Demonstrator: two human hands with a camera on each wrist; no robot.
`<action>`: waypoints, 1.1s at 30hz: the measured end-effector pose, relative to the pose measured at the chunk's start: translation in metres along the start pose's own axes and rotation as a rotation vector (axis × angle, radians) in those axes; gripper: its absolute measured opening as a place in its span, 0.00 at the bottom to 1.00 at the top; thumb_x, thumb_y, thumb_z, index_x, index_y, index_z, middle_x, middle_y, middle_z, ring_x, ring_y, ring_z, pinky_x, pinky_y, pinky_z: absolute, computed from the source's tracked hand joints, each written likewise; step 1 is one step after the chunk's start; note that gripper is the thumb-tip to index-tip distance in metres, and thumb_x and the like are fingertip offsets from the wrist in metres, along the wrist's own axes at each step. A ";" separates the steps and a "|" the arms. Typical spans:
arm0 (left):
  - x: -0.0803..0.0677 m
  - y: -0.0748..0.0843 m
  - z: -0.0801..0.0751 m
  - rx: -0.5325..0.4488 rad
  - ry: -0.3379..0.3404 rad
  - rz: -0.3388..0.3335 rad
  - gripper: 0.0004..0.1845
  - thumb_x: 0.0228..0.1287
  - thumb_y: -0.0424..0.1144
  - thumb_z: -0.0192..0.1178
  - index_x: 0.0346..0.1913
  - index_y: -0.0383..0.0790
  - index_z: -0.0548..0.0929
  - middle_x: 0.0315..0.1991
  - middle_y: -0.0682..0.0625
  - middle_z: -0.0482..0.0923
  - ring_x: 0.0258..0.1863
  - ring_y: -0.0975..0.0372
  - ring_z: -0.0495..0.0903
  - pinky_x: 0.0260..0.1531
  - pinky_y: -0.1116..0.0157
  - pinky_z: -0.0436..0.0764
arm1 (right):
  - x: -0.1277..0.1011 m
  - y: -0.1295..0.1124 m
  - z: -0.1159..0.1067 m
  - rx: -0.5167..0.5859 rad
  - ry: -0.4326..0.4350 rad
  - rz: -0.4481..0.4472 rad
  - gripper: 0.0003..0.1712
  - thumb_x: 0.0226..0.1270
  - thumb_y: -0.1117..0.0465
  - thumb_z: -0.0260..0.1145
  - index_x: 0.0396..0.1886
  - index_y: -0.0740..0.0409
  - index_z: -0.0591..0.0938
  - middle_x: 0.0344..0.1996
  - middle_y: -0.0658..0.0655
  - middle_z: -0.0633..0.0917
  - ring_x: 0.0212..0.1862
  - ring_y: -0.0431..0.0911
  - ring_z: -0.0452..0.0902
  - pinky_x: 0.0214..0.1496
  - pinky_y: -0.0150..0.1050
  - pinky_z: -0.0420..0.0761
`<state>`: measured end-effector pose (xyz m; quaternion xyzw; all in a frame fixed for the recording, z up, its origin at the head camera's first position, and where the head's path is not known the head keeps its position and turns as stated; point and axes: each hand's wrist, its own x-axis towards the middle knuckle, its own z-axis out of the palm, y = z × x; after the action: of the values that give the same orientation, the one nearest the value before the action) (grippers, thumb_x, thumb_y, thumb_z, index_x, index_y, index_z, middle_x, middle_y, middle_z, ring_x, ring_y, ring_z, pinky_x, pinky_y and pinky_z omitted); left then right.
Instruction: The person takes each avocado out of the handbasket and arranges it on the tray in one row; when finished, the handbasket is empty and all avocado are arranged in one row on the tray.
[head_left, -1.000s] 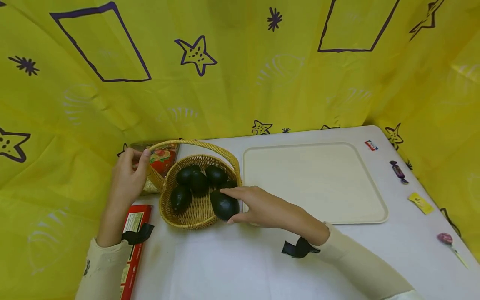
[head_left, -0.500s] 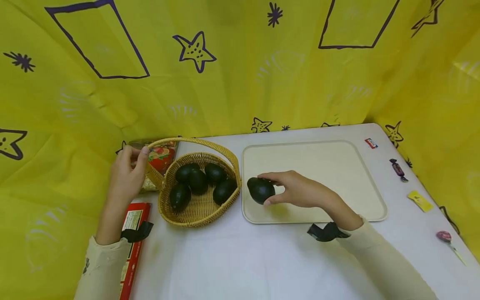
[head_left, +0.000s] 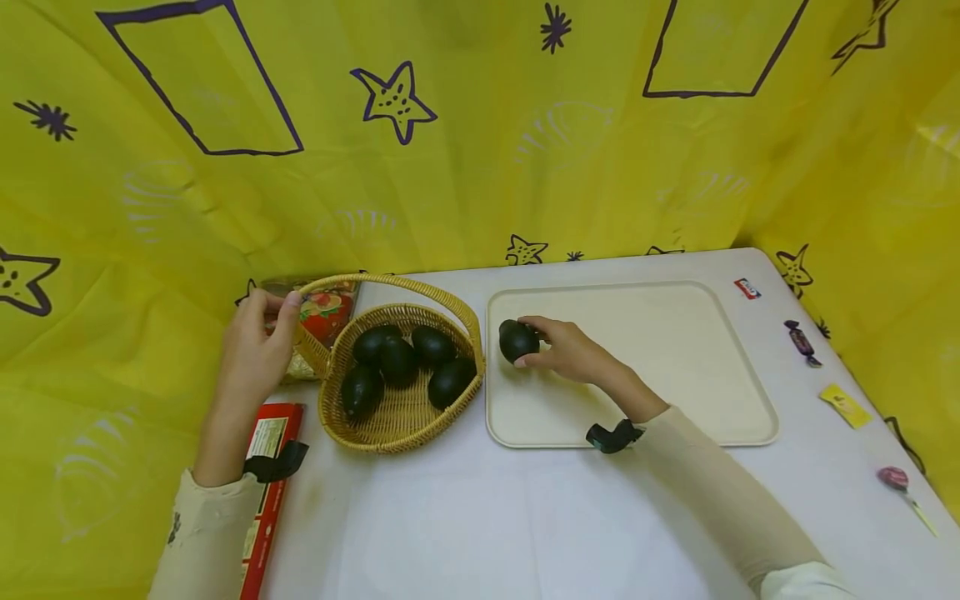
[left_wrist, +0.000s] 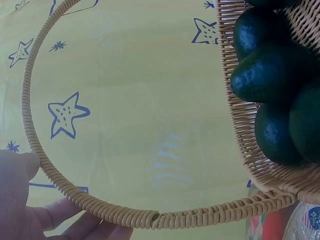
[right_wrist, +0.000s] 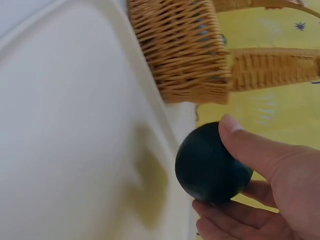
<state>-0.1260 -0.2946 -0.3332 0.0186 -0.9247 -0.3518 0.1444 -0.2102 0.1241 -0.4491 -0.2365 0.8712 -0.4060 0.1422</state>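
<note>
My right hand (head_left: 572,350) grips a dark green avocado (head_left: 517,342) between thumb and fingers, over the left part of a cream tray (head_left: 652,367). In the right wrist view the avocado (right_wrist: 207,162) casts a shadow on the tray's surface. With thumb and fingers my left hand (head_left: 258,337) holds the arched handle (head_left: 390,282) of a wicker basket (head_left: 397,429). Several more avocados (head_left: 397,362) lie inside the basket. The left wrist view shows the handle (left_wrist: 125,216) passing between the left thumb and fingers.
Behind the left hand lies a red printed packet (head_left: 327,317). A red box (head_left: 272,500) lies under the left forearm. Right of the tray are a small red wrapper (head_left: 747,288), a purple wrapped candy (head_left: 802,342), a yellow packet (head_left: 845,406) and a lollipop (head_left: 894,478). Yellow cloth (head_left: 480,183) hangs behind.
My right hand has carried the avocado out of the basket, rightward over the tray, then farther back along its left side. My left hand stays on the handle.
</note>
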 end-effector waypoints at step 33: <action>-0.001 0.001 0.002 -0.019 0.019 0.017 0.29 0.85 0.56 0.46 0.55 0.27 0.74 0.55 0.30 0.73 0.57 0.38 0.74 0.59 0.39 0.72 | 0.007 -0.013 0.051 -0.037 0.106 0.068 0.46 0.64 0.55 0.81 0.75 0.67 0.70 0.69 0.70 0.77 0.71 0.64 0.73 0.74 0.58 0.72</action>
<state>-0.1254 -0.2923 -0.3343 0.0130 -0.9200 -0.3592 0.1563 -0.1905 0.0807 -0.4717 -0.1874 0.8924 -0.3968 0.1053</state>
